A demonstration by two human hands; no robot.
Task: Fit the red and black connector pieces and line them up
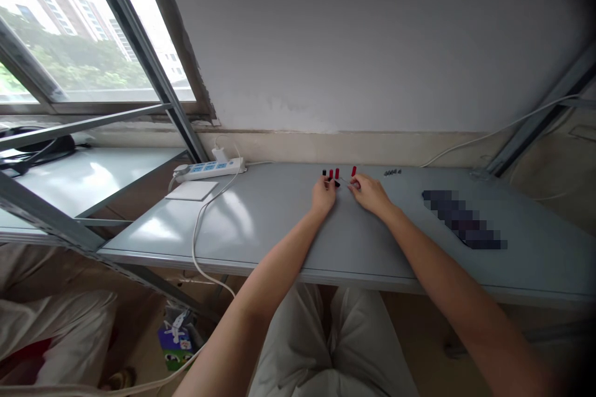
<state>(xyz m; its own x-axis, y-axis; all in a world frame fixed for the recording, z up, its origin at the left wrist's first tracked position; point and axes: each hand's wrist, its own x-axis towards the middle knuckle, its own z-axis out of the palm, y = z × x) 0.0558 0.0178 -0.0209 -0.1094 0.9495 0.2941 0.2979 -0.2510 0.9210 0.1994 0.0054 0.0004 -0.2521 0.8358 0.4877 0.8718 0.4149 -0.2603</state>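
Both hands are near the back of the grey tabletop (270, 223). My left hand (323, 194) has its fingers closed round a small black piece (337, 183). Just to its right, my right hand (367, 191) pinches a small red piece (356, 185). A thin light line shows between the two hands. Behind my left hand stand a black piece (324, 172) and two red pieces, one (331, 173) beside the other (337, 173). Another red piece (354, 170) is behind my right hand. Several small dark metallic parts (392, 172) lie farther right.
A white power strip (209, 168) and a white flat plate (191, 190) are at the back left, with a white cable (197, 229) over the front edge. A blurred dark object (463, 219) lies right. Metal frame posts flank the table. Another person's leg (79, 335) is lower left.
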